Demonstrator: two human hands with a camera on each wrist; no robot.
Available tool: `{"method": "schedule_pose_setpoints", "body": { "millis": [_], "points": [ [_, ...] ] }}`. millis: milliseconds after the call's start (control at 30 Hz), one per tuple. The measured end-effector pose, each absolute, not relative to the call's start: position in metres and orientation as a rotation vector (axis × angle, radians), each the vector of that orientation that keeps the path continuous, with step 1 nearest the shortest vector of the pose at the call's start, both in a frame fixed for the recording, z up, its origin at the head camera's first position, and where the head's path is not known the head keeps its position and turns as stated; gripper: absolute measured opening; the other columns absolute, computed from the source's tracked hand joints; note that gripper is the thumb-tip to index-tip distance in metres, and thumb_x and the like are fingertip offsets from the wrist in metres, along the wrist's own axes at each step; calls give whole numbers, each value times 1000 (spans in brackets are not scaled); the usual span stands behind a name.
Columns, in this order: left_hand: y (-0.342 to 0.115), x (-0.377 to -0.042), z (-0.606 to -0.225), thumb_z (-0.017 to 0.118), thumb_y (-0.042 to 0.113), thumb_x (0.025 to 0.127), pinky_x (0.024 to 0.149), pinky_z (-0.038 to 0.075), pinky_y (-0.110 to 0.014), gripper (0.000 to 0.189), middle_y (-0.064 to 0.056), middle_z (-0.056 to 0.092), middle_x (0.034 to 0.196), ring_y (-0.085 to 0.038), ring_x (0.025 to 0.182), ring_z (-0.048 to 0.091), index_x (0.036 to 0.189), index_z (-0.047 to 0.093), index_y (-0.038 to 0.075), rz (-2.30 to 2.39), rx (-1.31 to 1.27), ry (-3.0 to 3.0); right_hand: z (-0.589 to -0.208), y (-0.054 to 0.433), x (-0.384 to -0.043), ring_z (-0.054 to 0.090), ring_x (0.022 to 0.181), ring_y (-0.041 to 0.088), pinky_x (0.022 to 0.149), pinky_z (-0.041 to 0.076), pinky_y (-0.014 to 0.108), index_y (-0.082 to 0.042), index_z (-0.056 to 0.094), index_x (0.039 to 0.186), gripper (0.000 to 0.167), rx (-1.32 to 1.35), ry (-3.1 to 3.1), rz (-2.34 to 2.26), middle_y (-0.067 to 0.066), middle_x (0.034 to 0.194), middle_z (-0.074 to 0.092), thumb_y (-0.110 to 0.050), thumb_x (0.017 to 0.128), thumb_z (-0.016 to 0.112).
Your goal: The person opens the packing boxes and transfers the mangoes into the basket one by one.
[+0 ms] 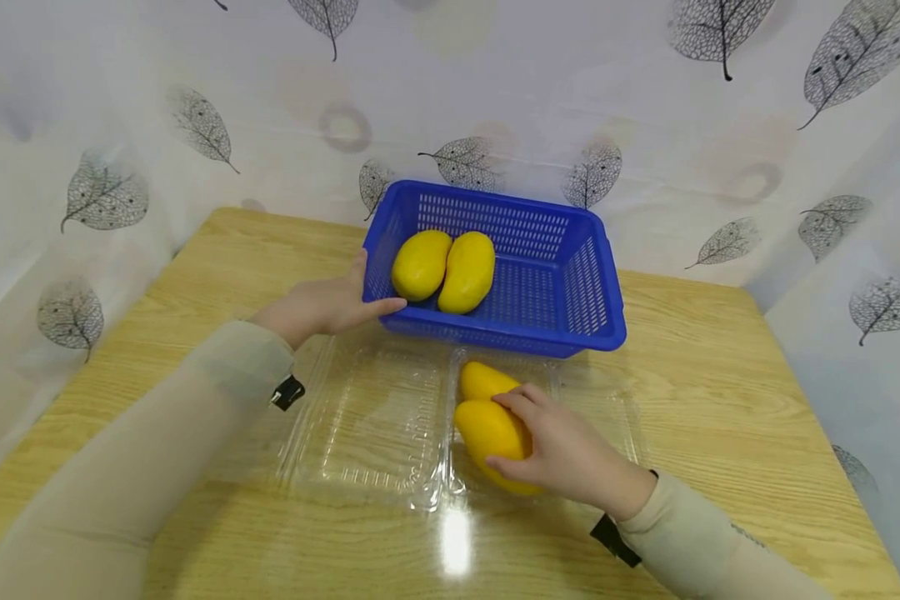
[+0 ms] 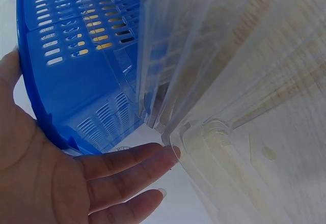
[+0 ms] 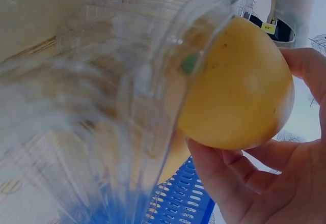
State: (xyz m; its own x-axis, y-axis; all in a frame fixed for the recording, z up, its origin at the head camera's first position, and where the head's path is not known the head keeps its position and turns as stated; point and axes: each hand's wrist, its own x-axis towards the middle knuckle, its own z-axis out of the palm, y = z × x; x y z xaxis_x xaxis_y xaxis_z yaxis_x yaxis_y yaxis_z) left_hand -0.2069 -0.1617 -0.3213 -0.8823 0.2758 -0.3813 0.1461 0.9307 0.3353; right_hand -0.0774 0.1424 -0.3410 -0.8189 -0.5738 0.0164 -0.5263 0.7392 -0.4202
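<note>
My right hand curls round the nearer of two yellow mangoes in the right half of a clear plastic clamshell box. This mango sits against the box's clear wall in the right wrist view. Beyond it lies the other mango, partly hidden. My left hand is spread at the near left corner of a blue plastic basket, thumb along the rim. In the left wrist view its fingers extend outside the basket, beside the clear box. Two mangoes lie in the basket, a left one and a right one.
A wooden table carries the basket, with the open clear box directly in front of it. Behind and at the sides hangs a pale cloth printed with leaves. Black bands with clips circle both wrists.
</note>
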Motion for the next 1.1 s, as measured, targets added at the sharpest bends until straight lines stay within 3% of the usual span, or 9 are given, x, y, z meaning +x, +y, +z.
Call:
{"method": "schedule_pose_setpoints", "body": {
  "millis": [1100],
  "points": [
    [-161,-205,-318,24,81,80,88,41,-55,112,-26,10,150,-45,124,38,143,-20,0,406,280,2646,-338,148,-78,52,83,11,70,49,29,-2,55,123,61,-877,2806,-684,2,109,54,-35,76,75]
  ]
}}
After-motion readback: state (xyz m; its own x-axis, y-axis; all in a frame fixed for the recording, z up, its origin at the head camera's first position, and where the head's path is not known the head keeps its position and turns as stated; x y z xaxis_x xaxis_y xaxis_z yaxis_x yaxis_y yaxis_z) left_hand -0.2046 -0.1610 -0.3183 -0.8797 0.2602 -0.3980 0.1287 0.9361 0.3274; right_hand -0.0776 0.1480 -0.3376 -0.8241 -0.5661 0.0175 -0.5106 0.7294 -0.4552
